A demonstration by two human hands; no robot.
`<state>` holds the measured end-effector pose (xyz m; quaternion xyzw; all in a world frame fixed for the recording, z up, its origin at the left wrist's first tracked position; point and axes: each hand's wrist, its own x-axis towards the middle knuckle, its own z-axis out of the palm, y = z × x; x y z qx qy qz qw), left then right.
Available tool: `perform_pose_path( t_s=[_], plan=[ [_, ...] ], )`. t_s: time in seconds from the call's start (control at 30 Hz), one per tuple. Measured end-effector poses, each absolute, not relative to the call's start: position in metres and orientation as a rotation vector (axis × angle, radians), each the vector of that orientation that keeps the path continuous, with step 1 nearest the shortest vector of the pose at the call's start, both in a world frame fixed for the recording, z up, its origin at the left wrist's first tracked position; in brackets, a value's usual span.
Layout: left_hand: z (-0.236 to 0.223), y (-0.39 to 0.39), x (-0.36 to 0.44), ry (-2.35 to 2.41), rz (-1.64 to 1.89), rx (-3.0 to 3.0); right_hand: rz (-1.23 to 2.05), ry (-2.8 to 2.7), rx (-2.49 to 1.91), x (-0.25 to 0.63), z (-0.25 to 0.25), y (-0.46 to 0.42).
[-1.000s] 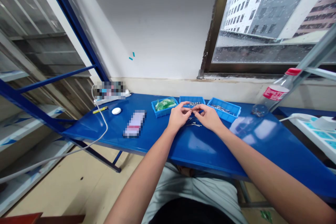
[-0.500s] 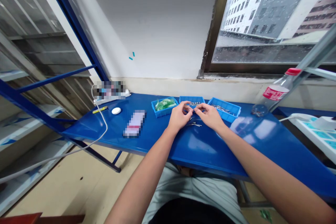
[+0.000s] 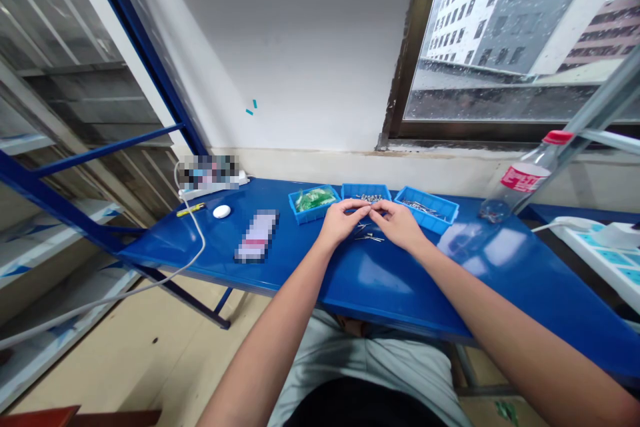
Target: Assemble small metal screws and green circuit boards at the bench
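Above the blue table, my left hand point(image 3: 341, 221) and my right hand point(image 3: 397, 223) meet at the fingertips. Both are closed in a pinch, and whatever lies between the fingers is too small or hidden to make out. Several thin metal pieces that look like screws point(image 3: 370, 237) lie on the table just below the hands. Behind the fingers stands a blue bin point(image 3: 364, 188) with small shiny metal parts. To its right, another blue bin point(image 3: 429, 209) holds long thin metal pieces. The left blue bin point(image 3: 313, 215) contains green plastic packaging point(image 3: 315, 197).
On the blue table point(image 3: 295, 260) lie a blurred-out phone-shaped item point(image 3: 257, 236), a white round object point(image 3: 221, 212) and a yellow cutter point(image 3: 191, 210). A red-capped plastic bottle point(image 3: 523, 180) stands at right, near a white power strip point(image 3: 600, 253). A cable point(image 3: 200, 247) hangs over the left edge.
The fingers of my left hand have lowered and closed in toward my right fingertips. The bins and the loose metal pieces have stayed in place.
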<state>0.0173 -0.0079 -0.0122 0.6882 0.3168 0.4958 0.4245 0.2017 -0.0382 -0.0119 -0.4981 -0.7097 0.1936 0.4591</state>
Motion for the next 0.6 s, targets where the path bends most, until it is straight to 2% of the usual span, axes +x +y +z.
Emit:
perform_pose_path(
  t_s=[0.43, 0.6],
  plan=[
    [-0.010, -0.004, 0.016, 0.840, 1.344, 1.455, 0.592, -1.707, -1.231, 0.197, -0.003, -0.046],
    [-0.010, -0.003, 0.013, 0.877, 1.316, 1.554, 0.629, -1.702, -1.244, 0.196, -0.001, -0.048]
  ],
)
